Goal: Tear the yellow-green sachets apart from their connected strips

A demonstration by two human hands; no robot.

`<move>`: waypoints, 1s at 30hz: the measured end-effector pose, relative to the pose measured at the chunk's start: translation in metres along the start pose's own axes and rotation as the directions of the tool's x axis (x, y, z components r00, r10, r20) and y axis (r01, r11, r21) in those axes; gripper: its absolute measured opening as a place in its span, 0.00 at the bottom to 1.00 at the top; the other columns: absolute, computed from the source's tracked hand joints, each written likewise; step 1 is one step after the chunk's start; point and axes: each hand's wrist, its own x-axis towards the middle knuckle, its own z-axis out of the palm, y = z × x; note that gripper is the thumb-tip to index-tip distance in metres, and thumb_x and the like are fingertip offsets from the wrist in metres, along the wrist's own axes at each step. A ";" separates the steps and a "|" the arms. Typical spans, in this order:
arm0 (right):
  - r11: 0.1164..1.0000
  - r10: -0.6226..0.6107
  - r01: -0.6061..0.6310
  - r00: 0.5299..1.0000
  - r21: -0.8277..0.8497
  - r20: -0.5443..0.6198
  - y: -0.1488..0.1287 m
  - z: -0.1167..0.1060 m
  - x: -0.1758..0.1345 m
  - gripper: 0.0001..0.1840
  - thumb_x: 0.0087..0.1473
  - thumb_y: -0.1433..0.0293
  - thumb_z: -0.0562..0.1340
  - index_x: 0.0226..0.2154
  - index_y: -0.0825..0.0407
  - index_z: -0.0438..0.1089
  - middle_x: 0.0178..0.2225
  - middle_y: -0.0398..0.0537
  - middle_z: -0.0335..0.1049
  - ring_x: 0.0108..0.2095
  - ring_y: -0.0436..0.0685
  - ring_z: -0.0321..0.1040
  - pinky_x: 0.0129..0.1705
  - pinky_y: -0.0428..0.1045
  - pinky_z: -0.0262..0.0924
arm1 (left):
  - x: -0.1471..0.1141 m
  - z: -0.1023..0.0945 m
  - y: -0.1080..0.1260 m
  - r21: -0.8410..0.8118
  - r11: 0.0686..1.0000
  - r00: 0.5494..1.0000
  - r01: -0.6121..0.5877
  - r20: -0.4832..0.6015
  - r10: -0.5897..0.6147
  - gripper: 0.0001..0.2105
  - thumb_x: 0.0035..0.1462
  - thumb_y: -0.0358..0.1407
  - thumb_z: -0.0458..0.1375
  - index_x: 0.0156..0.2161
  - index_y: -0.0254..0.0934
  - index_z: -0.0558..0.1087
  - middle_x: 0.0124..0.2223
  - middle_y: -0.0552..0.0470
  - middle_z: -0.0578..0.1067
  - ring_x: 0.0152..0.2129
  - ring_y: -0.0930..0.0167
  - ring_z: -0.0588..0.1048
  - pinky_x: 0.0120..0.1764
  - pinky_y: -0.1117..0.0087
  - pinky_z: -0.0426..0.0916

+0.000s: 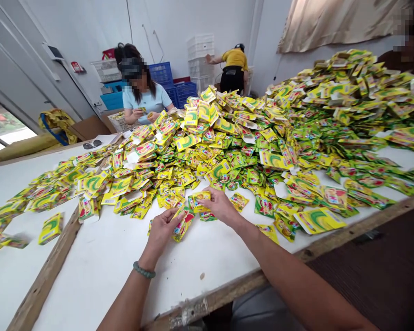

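My left hand [163, 231], a beaded bracelet on its wrist, is closed on a small printed carton [184, 226] with a red and yellow face. The carton is tilted just above the white tabletop. Close beside it, my right hand [223, 208] pinches a small yellow sachet [197, 201] between thumb and fingers. The sachet is near the carton's upper end and appears outside it. Beyond both hands rises a heap of loose yellow and green sachets [239, 161] mixed with flat yellow cartons [188, 142].
A wooden strip [55, 257] crosses the white table [113, 271] at left, with several cartons [51, 228] beyond it. A person in light blue [148, 103] handles packets opposite. Another in yellow [235, 62] stands near stacked crates [200, 57]. A taller heap [352, 92] lies right.
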 end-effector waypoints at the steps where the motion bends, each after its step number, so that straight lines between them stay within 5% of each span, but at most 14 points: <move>1: 0.998 0.017 -0.014 0.999 -0.054 0.051 -0.003 0.001 -0.001 0.11 0.47 0.64 0.61 0.33 0.53 0.68 0.24 0.40 0.65 0.24 0.49 0.59 0.25 0.43 0.53 | 0.000 0.000 -0.001 -0.004 1.000 1.000 -0.008 0.001 0.008 0.21 0.42 0.43 0.66 0.41 0.34 0.74 0.36 0.49 0.79 0.32 0.68 0.77 0.35 0.71 0.71; 5: 0.974 0.030 0.027 0.969 -0.224 0.245 -0.008 -0.007 -0.003 0.09 0.47 0.67 0.60 0.32 0.54 0.70 0.22 0.39 0.61 0.24 0.47 0.55 0.26 0.43 0.49 | -0.001 -0.003 -0.006 -0.026 0.999 0.998 0.034 0.058 -0.032 0.19 0.42 0.41 0.66 0.40 0.34 0.74 0.34 0.49 0.80 0.28 0.70 0.77 0.32 0.73 0.71; 10: 0.959 -0.031 0.158 0.885 -0.237 0.464 0.000 -0.016 0.003 0.09 0.48 0.69 0.61 0.34 0.53 0.71 0.24 0.40 0.62 0.25 0.47 0.55 0.27 0.42 0.48 | -0.003 0.001 -0.007 -0.063 0.992 0.981 0.113 0.165 -0.101 0.17 0.43 0.39 0.67 0.38 0.33 0.74 0.34 0.49 0.80 0.26 0.70 0.77 0.31 0.73 0.71; 15: 0.940 -0.120 0.176 0.972 -0.292 0.200 0.001 0.003 0.001 0.07 0.46 0.71 0.64 0.32 0.53 0.72 0.26 0.41 0.63 0.27 0.48 0.56 0.30 0.43 0.50 | -0.006 0.006 -0.001 -0.087 0.989 0.982 0.121 0.158 -0.106 0.18 0.41 0.36 0.68 0.39 0.33 0.73 0.33 0.49 0.80 0.26 0.70 0.77 0.30 0.74 0.70; 18: 0.915 -0.261 0.275 0.961 -0.295 0.085 -0.001 0.018 -0.006 0.10 0.46 0.74 0.63 0.35 0.52 0.70 0.28 0.42 0.64 0.30 0.49 0.58 0.33 0.44 0.52 | -0.008 0.006 0.002 -0.099 0.988 0.986 0.116 0.136 -0.102 0.20 0.40 0.34 0.69 0.41 0.33 0.73 0.34 0.50 0.80 0.25 0.72 0.77 0.30 0.75 0.70; 23: 0.967 -0.198 0.203 0.979 -0.155 0.046 -0.001 0.025 -0.014 0.17 0.48 0.69 0.62 0.43 0.50 0.64 0.28 0.41 0.68 0.28 0.50 0.63 0.31 0.45 0.56 | -0.009 0.008 0.006 -0.159 0.978 0.989 0.135 0.088 -0.122 0.21 0.39 0.34 0.69 0.41 0.33 0.73 0.34 0.49 0.80 0.25 0.71 0.77 0.30 0.74 0.70; 26: 0.985 -0.154 0.156 0.988 -0.071 0.027 -0.001 0.024 -0.015 0.11 0.50 0.68 0.61 0.39 0.50 0.64 0.29 0.43 0.71 0.29 0.50 0.67 0.33 0.45 0.58 | -0.008 0.008 0.008 -0.179 0.977 0.993 0.116 0.058 -0.108 0.21 0.39 0.35 0.69 0.41 0.32 0.73 0.34 0.48 0.80 0.26 0.71 0.77 0.30 0.74 0.70; 30: 0.972 -0.163 0.187 0.973 -0.140 0.166 -0.007 0.025 -0.021 0.06 0.52 0.72 0.57 0.35 0.49 0.66 0.29 0.42 0.72 0.32 0.51 0.69 0.36 0.46 0.58 | -0.009 0.008 0.008 -0.178 0.977 0.991 0.119 0.085 -0.105 0.20 0.39 0.34 0.69 0.40 0.33 0.74 0.34 0.49 0.80 0.26 0.70 0.77 0.31 0.74 0.70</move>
